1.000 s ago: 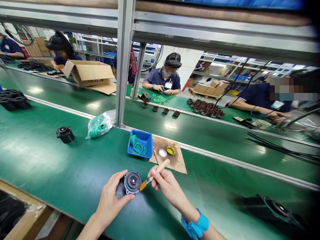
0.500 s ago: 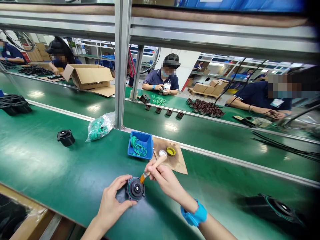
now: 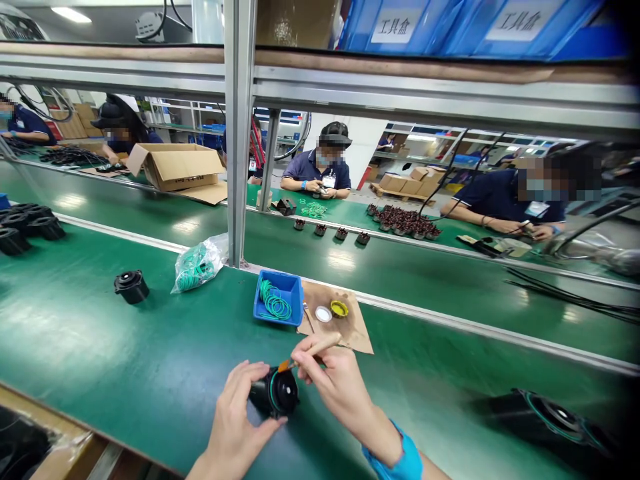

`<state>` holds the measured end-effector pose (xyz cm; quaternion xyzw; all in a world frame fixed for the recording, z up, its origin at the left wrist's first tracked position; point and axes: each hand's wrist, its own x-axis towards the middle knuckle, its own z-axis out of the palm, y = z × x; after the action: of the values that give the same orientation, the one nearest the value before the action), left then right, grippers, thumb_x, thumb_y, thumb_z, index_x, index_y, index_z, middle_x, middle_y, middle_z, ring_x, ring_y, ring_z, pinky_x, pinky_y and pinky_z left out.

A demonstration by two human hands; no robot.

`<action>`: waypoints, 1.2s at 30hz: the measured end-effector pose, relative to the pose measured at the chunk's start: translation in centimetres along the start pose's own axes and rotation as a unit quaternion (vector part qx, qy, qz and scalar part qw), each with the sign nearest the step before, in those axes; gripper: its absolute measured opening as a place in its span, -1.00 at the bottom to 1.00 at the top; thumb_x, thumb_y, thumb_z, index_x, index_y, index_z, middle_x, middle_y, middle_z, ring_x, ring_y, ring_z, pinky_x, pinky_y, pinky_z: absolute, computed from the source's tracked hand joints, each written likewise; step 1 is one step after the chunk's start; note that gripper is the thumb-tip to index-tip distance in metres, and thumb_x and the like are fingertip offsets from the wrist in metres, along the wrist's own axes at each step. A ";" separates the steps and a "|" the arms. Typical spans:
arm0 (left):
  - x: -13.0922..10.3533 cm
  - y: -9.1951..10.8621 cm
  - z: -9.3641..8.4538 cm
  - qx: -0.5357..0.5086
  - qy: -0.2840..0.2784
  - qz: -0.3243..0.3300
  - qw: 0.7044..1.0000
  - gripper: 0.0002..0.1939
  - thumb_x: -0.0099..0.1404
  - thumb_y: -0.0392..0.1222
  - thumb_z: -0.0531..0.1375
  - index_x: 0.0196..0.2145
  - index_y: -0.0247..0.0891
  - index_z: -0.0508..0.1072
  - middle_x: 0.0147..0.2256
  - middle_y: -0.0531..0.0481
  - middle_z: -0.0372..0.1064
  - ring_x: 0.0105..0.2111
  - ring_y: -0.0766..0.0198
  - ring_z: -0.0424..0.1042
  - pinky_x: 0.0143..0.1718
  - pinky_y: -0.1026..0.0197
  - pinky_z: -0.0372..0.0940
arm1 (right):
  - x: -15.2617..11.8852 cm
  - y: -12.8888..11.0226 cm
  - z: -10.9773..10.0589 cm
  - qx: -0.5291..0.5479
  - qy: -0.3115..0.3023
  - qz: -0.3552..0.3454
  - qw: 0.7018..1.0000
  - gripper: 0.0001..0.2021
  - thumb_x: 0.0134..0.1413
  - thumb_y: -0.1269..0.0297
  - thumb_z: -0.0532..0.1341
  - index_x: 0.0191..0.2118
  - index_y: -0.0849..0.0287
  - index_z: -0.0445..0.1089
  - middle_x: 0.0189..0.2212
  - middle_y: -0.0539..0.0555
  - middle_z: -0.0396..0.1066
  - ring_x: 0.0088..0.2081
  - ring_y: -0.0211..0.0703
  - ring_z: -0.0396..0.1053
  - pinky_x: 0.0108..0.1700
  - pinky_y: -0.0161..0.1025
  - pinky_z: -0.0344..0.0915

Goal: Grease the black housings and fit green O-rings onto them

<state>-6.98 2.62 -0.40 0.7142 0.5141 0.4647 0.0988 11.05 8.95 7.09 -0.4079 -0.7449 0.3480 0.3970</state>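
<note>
Our left hand (image 3: 239, 412) holds a tilted black housing (image 3: 261, 393) with a green ring (image 3: 273, 389) around it; our right hand (image 3: 336, 375) holds a brush (image 3: 320, 345), its bristles (image 3: 285, 366) at the housing's upper edge; beyond, we see a blue bin (image 3: 291, 291) of green loops (image 3: 275, 304) beside stained cardboard (image 3: 357, 330).

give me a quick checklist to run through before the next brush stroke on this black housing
1. Left hand gripping the black housing: ok, fingers and thumb are around it.
2. Brush held in the right hand: ok.
3. Bristles at the housing's upper edge: ok for position; cannot tell whether they touch.
4. Green ring seated all the way round: cannot tell, only part of it shows.
5. Yellow dish uncovered on the cardboard: ok; cannot tell how much is in it.
6. Loose green rings at hand in the blue bin: ok.
</note>
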 end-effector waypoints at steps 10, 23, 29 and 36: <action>-0.1 0.6 0.8 0.020 -0.022 0.007 1.000 -0.49 0.07 -0.21 0.36 -0.05 -0.16 0.27 -0.18 -0.09 0.51 -0.18 0.03 0.55 0.08 -0.25 0.30 | -1.7 -1.3 1.0 -0.071 -0.009 -0.096 0.993 -0.60 0.37 0.15 0.03 -0.49 0.15 0.37 -0.52 0.02 0.44 -0.54 -0.29 0.38 -0.47 -0.37 0.29; 0.6 0.0 0.1 -0.027 -0.028 -0.100 0.994 -0.47 -0.07 -0.35 0.39 -0.12 -0.15 0.39 -0.16 -0.03 0.54 -0.10 -0.01 0.52 0.03 -0.15 0.38 | -3.7 -1.1 -1.1 -0.202 -0.159 -0.274 0.927 -0.71 0.38 0.32 -0.07 -0.32 0.17 0.32 -0.50 0.08 0.38 -0.47 -0.19 0.23 -0.38 -0.24 0.20; 0.8 0.1 -0.5 -0.168 -0.074 -0.239 0.953 -0.48 -0.07 -0.33 0.42 -0.12 -0.20 0.41 -0.14 -0.06 0.53 -0.10 0.06 0.52 0.00 0.01 0.40 | -3.5 -0.3 -3.5 -0.058 -0.015 -0.172 0.983 -0.72 0.40 0.23 -0.05 -0.22 0.13 0.38 -0.44 0.05 0.44 -0.42 -0.22 0.34 -0.37 -0.28 0.26; 0.5 -0.4 -0.5 -0.230 -0.109 -0.261 0.931 -0.49 -0.03 -0.26 0.40 -0.10 -0.21 0.37 -0.11 -0.07 0.48 -0.05 0.08 0.47 0.05 0.05 0.33 | -3.8 0.9 -2.6 0.035 0.029 0.026 0.999 -0.74 0.41 0.18 -0.06 -0.18 0.11 0.33 -0.35 0.04 0.46 -0.33 -0.22 0.40 -0.29 -0.33 0.31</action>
<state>-7.58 3.02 -0.06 0.5589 0.5475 0.4473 0.4334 14.98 6.54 6.30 -0.4227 -0.7098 0.3721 0.4231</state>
